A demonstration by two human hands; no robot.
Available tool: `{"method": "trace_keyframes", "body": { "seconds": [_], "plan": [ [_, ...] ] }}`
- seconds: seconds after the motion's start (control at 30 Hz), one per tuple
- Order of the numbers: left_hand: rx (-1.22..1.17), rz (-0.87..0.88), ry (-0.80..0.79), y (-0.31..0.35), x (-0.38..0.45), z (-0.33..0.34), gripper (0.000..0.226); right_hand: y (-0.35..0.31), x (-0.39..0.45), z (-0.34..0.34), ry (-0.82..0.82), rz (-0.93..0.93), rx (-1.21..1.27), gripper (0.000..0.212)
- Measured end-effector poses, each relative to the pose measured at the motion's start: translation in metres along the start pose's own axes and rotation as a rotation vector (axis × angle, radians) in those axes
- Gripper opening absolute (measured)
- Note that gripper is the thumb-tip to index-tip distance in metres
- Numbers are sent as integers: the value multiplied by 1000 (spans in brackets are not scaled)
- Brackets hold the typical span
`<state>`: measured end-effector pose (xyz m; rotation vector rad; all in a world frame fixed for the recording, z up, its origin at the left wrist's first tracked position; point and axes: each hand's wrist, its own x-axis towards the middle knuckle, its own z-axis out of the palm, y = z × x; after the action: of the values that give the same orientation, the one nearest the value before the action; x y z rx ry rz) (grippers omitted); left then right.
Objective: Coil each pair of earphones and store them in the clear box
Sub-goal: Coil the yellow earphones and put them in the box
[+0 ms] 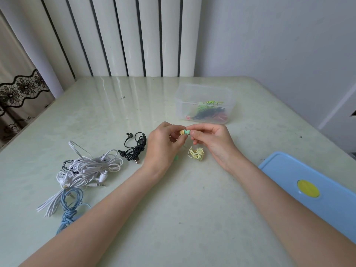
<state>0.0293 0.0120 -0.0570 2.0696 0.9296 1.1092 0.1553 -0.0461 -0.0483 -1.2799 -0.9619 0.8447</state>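
My left hand (163, 143) and my right hand (212, 139) meet above the table's middle, both pinching the yellow and mint earbuds (184, 132) of one pair. Its pale yellow cable (196, 153) hangs down to a small coil lying on the table just below my right hand. The clear box (227, 97) stands behind my hands, open, with green, black and red earphones inside. To the left lie black earphones (135, 147), a white tangle (90, 168) and blue earphones (71, 201).
A blue lid (308, 193) with a yellow spot lies at the right, near the table's edge. The pale green table (173, 218) has a white slatted panel behind it and a lace curtain at the far left.
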Motion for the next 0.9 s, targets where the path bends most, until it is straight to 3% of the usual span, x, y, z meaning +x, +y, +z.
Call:
{"method": "trace_keyframes", "body": {
  "seconds": [0.33,0.6,0.9],
  "plan": [
    [-153,-12,-60,1,0,-2,12,0,0,-4,-5,5,148,13],
    [-382,-145,-120,0,3,-1,26,0,0,-5,22,19,154,14],
    [-564,-274,-135,2,2,-5,19,-1,-1,-5,20,23,189,13]
  ]
}}
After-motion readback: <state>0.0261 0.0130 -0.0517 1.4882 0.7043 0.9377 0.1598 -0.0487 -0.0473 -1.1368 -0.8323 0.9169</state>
